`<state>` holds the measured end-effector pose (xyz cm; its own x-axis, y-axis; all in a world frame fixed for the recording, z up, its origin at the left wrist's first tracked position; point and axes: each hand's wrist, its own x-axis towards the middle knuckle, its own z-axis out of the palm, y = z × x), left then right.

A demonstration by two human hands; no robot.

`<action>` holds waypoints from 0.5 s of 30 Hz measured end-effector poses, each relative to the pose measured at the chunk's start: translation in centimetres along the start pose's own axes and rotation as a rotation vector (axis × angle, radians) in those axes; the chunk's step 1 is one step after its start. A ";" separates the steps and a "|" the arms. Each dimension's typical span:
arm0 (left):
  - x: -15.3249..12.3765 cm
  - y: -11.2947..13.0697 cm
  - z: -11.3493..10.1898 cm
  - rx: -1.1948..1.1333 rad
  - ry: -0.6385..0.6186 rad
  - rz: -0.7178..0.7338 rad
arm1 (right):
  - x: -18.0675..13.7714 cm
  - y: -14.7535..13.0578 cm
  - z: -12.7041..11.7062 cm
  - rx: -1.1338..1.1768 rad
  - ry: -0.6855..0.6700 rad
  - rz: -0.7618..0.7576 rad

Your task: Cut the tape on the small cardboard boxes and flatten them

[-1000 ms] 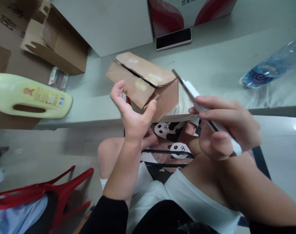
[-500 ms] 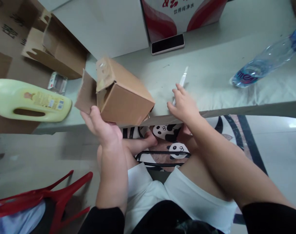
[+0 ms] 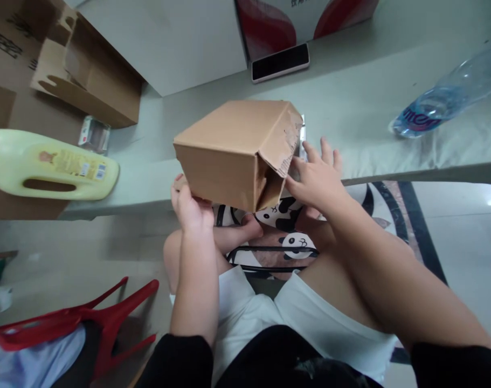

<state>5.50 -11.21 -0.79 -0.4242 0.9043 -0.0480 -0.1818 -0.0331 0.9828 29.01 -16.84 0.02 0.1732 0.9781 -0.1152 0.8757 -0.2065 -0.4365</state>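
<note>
A brown cardboard box [image 3: 223, 172] is held tilted above the front edge of the table. My left hand [image 3: 194, 207] grips it at the lower left, its fingertips partly hidden by the cardboard. At the box's right end, a flap [image 3: 283, 137] has a torn, rough surface, and a dark gap shows beneath it. My right hand [image 3: 320, 175] is beside that end with fingers spread; its thumb and index finger appear to touch the flap's edge. A slim white tool [image 3: 303, 137], perhaps a utility knife, lies on the table, mostly hidden behind the box and fingers.
A pale yellow jug [image 3: 51, 164], a small clear package [image 3: 94, 134] and an open carton [image 3: 94, 81] are at the left. A phone-like device [image 3: 280, 63] lies by a red-and-white carton [image 3: 269, 27]. A water bottle [image 3: 435, 108] lies at the right. A red chair [image 3: 103, 318] stands lower left.
The box has turned and moved right, so its torn end now faces my right hand. My right hand has left the white tool and come to the box's flap.
</note>
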 end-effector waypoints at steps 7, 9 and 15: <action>0.6 -1.4 -1.3 0.086 0.069 0.069 | 0.5 0.6 -0.5 0.231 0.191 -0.165; 0.5 -1.5 -1.4 0.100 0.044 0.064 | 0.3 0.4 -1.1 0.389 0.252 -0.239; 0.2 -1.5 -1.2 0.124 0.021 0.180 | -0.4 -0.2 -2.0 0.824 0.183 -0.308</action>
<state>4.62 -11.51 -2.52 -0.4589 0.8793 0.1276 0.0087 -0.1392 0.9902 29.67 -17.17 1.91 0.1150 0.9673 0.2261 0.3062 0.1820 -0.9344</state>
